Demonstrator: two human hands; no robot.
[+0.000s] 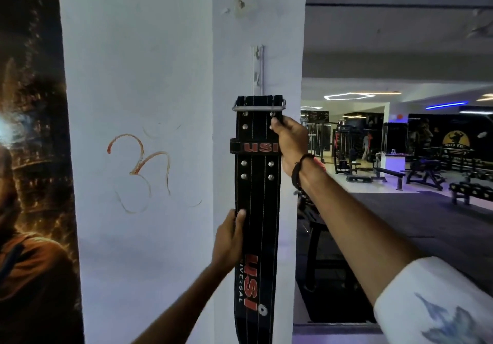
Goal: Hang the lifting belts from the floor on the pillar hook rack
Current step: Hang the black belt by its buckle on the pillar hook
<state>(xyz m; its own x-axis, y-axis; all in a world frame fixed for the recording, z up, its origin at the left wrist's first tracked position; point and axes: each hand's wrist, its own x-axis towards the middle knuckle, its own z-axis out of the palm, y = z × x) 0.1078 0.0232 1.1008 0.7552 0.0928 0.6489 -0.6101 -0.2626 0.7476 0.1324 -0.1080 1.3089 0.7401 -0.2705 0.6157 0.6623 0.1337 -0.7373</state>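
Observation:
A black lifting belt (256,189) with red lettering and a metal buckle at its top hangs upright against the white pillar (256,23). My right hand (289,143) grips the belt's right edge just under the buckle. My left hand (229,237) holds its left edge lower down. The white hook rack (257,67) is fixed to the pillar just above the buckle; its hooks look bare. Whether the buckle touches the lowest hook is hidden behind the belt.
A dark poster (32,157) covers the wall at the left. An orange drawn symbol (140,167) marks the pillar's left face. To the right, the gym floor holds benches (389,174) and machines (344,146). A dark stand (317,237) sits right behind the pillar.

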